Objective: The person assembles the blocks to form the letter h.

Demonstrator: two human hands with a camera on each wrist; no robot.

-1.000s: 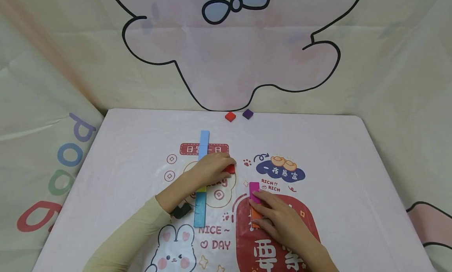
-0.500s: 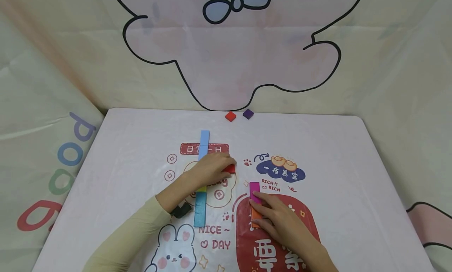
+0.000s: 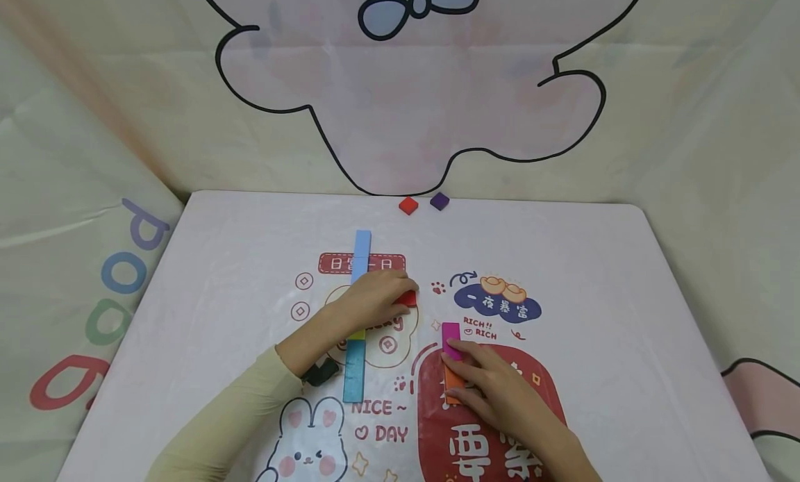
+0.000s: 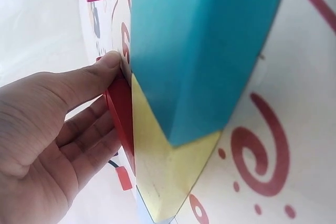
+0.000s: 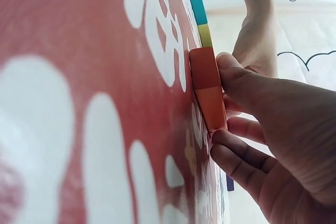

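A red block [image 3: 407,299] sits between the thumb and fingers of my left hand [image 3: 378,298], which pinches it. In the left wrist view this red block [image 4: 122,114] lies against the side of a yellow block [image 4: 163,171]. The yellow block belongs to a straight row with a teal block [image 3: 353,371] at the near end and a light blue block [image 3: 361,244] at the far end; my left hand hides the middle. My right hand [image 3: 490,385] holds an orange block [image 5: 207,87] between thumb and fingers. A magenta block [image 3: 451,333] lies end to end with it, fingertips at its edge.
A small red block [image 3: 408,205] and a dark purple block [image 3: 439,201] lie at the table's back edge. The white tabletop [image 3: 600,280] carries printed pictures and lettering. A printed cloth [image 3: 500,107] hangs behind it.
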